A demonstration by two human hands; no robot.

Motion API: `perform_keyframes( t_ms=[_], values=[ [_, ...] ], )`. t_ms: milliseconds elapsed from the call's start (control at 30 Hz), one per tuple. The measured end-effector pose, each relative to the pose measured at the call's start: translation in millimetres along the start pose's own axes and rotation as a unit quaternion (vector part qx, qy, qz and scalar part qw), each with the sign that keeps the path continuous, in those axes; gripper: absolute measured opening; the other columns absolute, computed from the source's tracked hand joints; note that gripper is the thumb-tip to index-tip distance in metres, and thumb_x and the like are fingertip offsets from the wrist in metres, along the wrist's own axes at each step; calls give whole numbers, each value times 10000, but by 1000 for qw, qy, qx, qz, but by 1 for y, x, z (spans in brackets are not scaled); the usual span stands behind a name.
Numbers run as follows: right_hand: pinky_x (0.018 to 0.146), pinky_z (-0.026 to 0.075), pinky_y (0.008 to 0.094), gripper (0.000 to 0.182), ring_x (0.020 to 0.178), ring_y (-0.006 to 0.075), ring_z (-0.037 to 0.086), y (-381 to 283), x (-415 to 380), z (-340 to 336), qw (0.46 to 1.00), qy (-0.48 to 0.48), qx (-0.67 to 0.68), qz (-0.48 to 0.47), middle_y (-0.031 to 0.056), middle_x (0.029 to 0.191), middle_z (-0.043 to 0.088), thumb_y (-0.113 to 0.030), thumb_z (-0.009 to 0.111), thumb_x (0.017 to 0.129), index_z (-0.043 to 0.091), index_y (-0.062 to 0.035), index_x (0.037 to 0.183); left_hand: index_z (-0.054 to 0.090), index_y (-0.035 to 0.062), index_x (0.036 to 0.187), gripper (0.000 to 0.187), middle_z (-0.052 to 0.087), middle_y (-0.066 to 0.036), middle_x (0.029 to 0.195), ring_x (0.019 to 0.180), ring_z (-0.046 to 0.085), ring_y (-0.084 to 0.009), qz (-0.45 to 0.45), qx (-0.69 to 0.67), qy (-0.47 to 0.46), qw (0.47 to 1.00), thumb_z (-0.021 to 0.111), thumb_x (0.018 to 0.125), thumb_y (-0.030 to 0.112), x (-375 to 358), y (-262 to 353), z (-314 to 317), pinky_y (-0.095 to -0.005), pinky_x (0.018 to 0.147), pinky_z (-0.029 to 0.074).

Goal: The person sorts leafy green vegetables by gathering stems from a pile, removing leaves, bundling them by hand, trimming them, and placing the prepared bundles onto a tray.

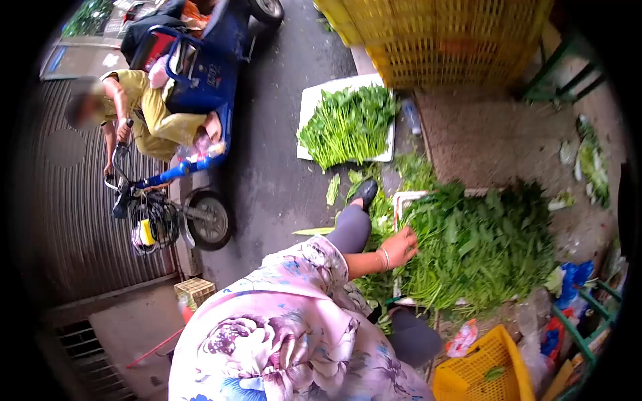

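Note:
My left hand point(400, 247), with a bracelet at the wrist, is at the near edge of a big heap of leafy greens point(475, 247). Its fingers are curled in against the stems and look closed on some of them; the fingertips are partly hidden. The greens fill a white foam box point(401, 198) and hang over its rim. My right hand does not show; the floral shirt covers that side. Loose leaves lie around my shoe point(364, 192).
Bundled greens point(351, 123) lie on a white tray point(306, 148). Yellow crates point(461, 40) stand beyond; another yellow basket point(481, 367) is near my right leg. On the road, a person point(150, 107) sits on a blue cargo tricycle point(200, 87). Plastic bags point(574, 284) lie by a green frame point(582, 341).

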State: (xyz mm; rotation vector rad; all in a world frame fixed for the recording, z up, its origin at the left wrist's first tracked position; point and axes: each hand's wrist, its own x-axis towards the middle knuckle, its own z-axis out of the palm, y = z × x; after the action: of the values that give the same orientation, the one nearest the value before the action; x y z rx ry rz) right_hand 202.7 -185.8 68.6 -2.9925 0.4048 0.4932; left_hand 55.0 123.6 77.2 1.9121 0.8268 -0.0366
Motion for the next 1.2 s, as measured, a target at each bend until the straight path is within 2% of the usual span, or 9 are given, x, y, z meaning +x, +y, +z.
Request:
perform_keyframes(
  t_ms=[67,100,167,267,467,700,900,933,1200],
  values=[
    [713,445,408,298,814,338,556,-45,-25,-29,1000,-19,2,-13,221,942,574,-211,369,895,352,-53,1147,510,68,809,143,488,-133,890,782,533,-310,-37,-26,-73,996,571,749,183,10,17,-28,-390,682,440],
    [713,445,408,300,815,338,556,-67,-37,-43,999,-27,5,-19,221,943,574,-210,369,895,347,-54,1150,510,62,791,146,519,-134,821,752,537,-314,-39,-38,-78,996,572,739,185,18,32,-48,-394,675,437],
    [713,446,407,305,816,338,557,-108,-55,-65,998,-45,10,-32,222,945,573,-208,368,894,336,-57,1157,515,55,774,151,544,-138,768,734,539,-317,16,-50,-92,994,577,723,183,39,45,-71,-390,663,435],
    [713,448,406,314,818,338,557,-176,-80,-89,997,-59,9,-50,222,948,572,-206,368,894,320,-61,1168,518,56,751,144,556,-135,743,733,542,-315,14,-103,-130,986,582,712,179,78,65,-117,-387,646,432],
    [713,451,405,334,823,338,559,-287,-113,-111,994,-77,-6,-76,224,955,570,-201,368,893,288,-70,1189,517,54,727,138,566,-126,722,712,551,-305,22,-157,-146,976,585,700,170,147,73,-180,-385,615,431],
    [712,455,403,362,829,338,562,-369,-134,-128,992,-87,-34,-83,225,962,568,-195,367,892,250,-79,1214,517,50,705,119,571,-123,683,664,556,-302,31,-218,-169,961,570,693,156,211,81,-240,-383,595,428],
    [712,459,401,389,833,338,564,-349,-132,-136,989,-98,-41,-101,227,968,566,-190,366,891,218,-88,1235,523,56,694,130,576,-125,686,673,563,-294,39,-224,-141,964,585,696,170,213,92,-240,-393,601,429],
    [712,459,401,394,834,338,564,-347,-133,-138,989,-100,-43,-101,227,969,565,-189,366,890,212,-89,1239,525,57,698,139,579,-126,692,684,565,-298,27,-224,-161,961,592,695,180,219,91,-241,-393,608,432],
    [712,464,399,434,840,338,566,-315,-149,-155,991,-109,-58,-49,229,977,562,-182,365,889,169,-101,1267,547,64,717,136,591,-122,731,742,570,-304,11,-225,-137,965,597,693,188,232,85,-247,-396,651,444]
  ],
)
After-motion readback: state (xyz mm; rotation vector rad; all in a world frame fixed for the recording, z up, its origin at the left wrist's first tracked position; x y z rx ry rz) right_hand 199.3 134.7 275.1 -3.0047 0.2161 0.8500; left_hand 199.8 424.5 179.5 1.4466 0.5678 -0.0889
